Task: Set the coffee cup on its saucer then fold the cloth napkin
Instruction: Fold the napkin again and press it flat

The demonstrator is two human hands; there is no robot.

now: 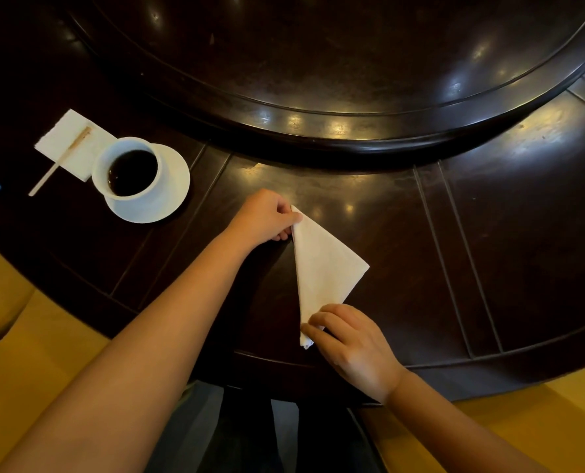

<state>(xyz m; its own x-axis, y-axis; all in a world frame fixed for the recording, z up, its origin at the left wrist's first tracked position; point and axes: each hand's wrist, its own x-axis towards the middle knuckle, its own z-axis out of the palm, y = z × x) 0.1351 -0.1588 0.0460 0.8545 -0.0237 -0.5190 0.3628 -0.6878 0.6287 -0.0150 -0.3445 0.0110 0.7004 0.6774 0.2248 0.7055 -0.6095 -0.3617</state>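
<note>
A white cloth napkin lies on a dark wooden counter, just in front of the person wearing the camera. It is folded into a triangle, with one long straight edge running from a far corner down to a near corner and a third corner pointing right. The cloth looks thin and smooth, lying flat with clean edges. The left hand pinches the far corner between thumb and curled fingers. The right hand grips the near corner, fingers curled over it. Both forearms are bare. The step in hand appears to be tidying this fold or starting another. To do it well, it would help to keep both corners taut along the long edge, match the layers exactly, then press the crease flat against the wood before letting go. To the far left, well apart from the napkin, a white coffee cup filled with dark coffee stands on its white saucer, off-centre toward the saucer's left, so that part of the task looks done. Just beyond the cup lies a white paper napkin with a wooden stir stick across it. A large raised round wooden turntable fills the far side of the counter.
</note>
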